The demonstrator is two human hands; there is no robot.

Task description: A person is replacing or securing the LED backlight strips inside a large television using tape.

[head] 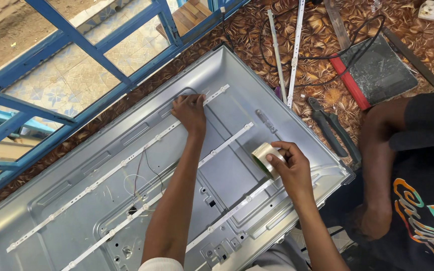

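Note:
A large grey metal screen back panel [237,80] lies flat on the floor, with three thin white light strips running along it diagonally. My left hand [190,111] presses its fingertips on the upper end of the top light strip [126,161]. My right hand [290,168] holds a roll of clear tape [264,157] just above the panel's right part, beside the middle light strip [227,145]. Thin red and black wires [141,173] loop over the panel's centre.
Another person in a dark printed shirt [428,200] sits at the right, an arm [377,165] resting near the panel's edge. Pliers [333,131], loose light strips [294,50], a black cable, and a dark board with a red edge [377,70] lie on the patterned floor. A blue window frame [76,40] stands left.

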